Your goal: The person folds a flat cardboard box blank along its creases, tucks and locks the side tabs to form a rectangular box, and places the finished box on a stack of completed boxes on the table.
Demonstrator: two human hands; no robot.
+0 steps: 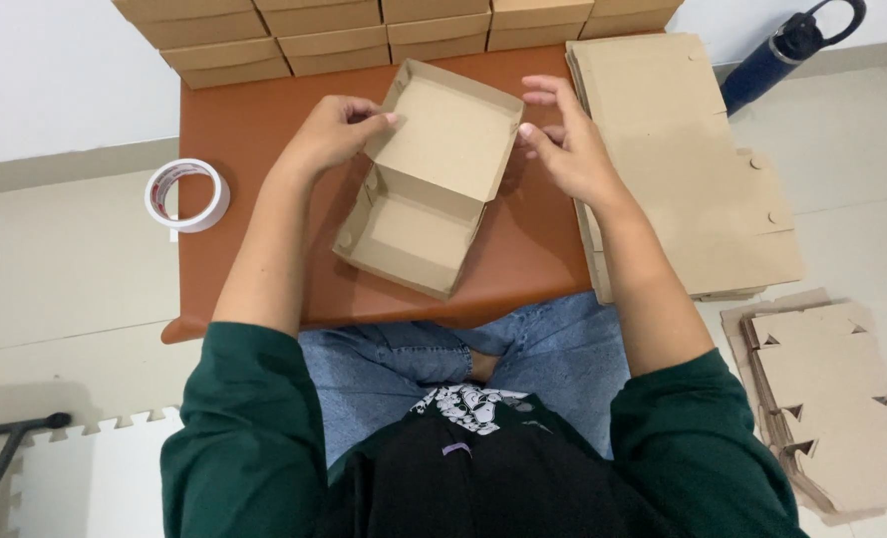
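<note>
The half-folded cardboard box (429,179) lay open on the brown table (254,130), lid raised. The left hand (332,130) pinched the lid's left corner; the right hand (568,139), fingers loosely spread, touched its right corner. Folding this well probably called for pressing both side flaps evenly along their creases. Flat blanks (683,159) lay just right, a tape roll (186,195) well apart on the left

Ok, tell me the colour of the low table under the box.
Reddish brown. The table shows best in the head view, beneath the half-folded cardboard box.
</note>
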